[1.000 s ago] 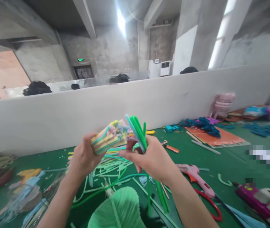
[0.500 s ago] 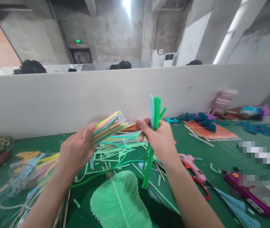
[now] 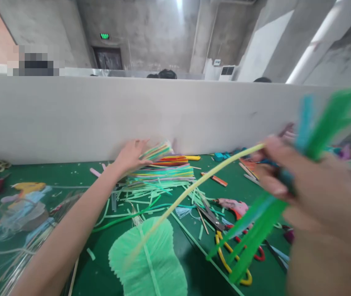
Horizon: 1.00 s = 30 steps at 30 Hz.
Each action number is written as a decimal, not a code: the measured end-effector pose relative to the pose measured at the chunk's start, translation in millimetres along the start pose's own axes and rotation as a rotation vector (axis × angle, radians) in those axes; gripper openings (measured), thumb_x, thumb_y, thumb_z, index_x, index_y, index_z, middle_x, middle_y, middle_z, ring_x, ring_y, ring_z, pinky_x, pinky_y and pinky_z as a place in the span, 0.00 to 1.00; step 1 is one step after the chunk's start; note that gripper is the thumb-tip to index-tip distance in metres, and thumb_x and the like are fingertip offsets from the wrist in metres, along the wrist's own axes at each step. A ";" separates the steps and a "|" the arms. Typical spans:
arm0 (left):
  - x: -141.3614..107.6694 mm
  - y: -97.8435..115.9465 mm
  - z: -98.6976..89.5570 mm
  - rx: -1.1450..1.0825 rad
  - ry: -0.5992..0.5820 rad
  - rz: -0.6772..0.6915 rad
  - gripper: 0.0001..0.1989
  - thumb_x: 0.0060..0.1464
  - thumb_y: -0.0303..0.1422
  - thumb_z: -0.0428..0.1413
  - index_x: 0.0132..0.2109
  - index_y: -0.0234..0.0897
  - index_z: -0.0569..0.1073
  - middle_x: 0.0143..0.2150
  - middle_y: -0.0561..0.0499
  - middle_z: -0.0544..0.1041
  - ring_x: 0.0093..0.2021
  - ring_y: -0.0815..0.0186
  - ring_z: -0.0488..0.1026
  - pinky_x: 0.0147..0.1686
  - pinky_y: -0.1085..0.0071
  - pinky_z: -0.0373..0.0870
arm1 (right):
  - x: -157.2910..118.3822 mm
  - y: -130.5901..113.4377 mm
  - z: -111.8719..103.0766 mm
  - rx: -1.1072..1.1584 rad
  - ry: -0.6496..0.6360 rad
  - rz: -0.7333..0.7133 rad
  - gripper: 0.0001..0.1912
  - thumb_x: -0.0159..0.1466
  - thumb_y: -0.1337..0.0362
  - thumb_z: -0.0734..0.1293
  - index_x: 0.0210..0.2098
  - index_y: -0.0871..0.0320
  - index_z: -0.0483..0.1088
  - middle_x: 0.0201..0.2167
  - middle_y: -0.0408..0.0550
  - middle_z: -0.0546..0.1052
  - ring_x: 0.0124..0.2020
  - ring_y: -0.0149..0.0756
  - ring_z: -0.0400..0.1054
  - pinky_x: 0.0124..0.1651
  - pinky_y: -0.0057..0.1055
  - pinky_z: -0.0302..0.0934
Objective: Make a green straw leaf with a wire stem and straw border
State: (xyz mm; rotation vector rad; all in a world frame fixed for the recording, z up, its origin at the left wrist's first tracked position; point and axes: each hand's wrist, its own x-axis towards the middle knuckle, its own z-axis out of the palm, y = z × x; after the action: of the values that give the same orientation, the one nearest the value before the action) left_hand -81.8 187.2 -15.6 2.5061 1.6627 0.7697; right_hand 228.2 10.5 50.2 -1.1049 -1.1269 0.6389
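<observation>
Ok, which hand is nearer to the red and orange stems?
Left. The left hand is just left of the red and orange stems; the right hand is well off to their right, holding green stems.

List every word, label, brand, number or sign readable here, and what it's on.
Readable text: none.
Lit green sign above the door: characters too small and blurred to read.
White unit with a dark grille by the back wall: no legible text.
Pink glue gun: no legible label.
Green stems in the right hand: motion-blurred, no lettering visible.
</observation>
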 end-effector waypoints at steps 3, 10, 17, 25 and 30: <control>-25.6 23.6 -11.3 -0.208 -0.112 0.019 0.27 0.66 0.50 0.42 0.58 0.37 0.71 0.58 0.39 0.75 0.57 0.54 0.73 0.54 0.57 0.71 | -10.3 25.9 44.1 0.093 -0.250 0.343 0.20 0.56 0.47 0.74 0.26 0.59 0.70 0.11 0.35 0.60 0.10 0.20 0.49 0.13 0.20 0.36; -171.2 41.1 -37.7 -0.823 -0.799 -0.496 0.23 0.57 0.54 0.55 0.47 0.39 0.72 0.35 0.48 0.83 0.27 0.62 0.80 0.23 0.72 0.70 | -46.8 97.0 111.4 0.179 -0.510 0.712 0.14 0.62 0.55 0.69 0.32 0.61 0.70 0.32 0.46 0.76 0.15 0.16 0.55 0.14 0.18 0.41; -261.6 -1.9 -3.8 -0.796 -0.632 -0.878 0.28 0.54 0.63 0.48 0.42 0.41 0.63 0.25 0.52 0.79 0.15 0.65 0.73 0.13 0.76 0.60 | -70.5 132.9 144.4 -0.251 -1.030 0.582 0.09 0.61 0.62 0.70 0.28 0.60 0.70 0.27 0.42 0.76 0.16 0.22 0.67 0.20 0.20 0.55; -267.5 2.6 6.8 -0.324 -0.704 -0.686 0.26 0.61 0.53 0.42 0.26 0.39 0.68 0.23 0.51 0.78 0.21 0.64 0.76 0.21 0.72 0.64 | -73.8 136.9 174.2 -0.717 -1.143 0.225 0.07 0.64 0.63 0.67 0.35 0.60 0.75 0.35 0.50 0.80 0.21 0.31 0.72 0.30 0.27 0.63; -256.7 4.6 14.0 -0.386 -0.740 -0.737 0.24 0.61 0.49 0.44 0.23 0.40 0.68 0.14 0.52 0.74 0.18 0.61 0.74 0.22 0.71 0.67 | -74.7 144.3 181.8 -0.914 -1.136 0.073 0.08 0.63 0.63 0.68 0.35 0.61 0.77 0.39 0.58 0.80 0.41 0.46 0.76 0.40 0.31 0.62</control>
State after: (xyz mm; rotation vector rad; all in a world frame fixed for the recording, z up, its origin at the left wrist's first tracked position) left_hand -149.9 -35.7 -124.1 1.4461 1.7028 0.0461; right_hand 49.5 64.9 -106.6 -1.5798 -2.5274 0.8622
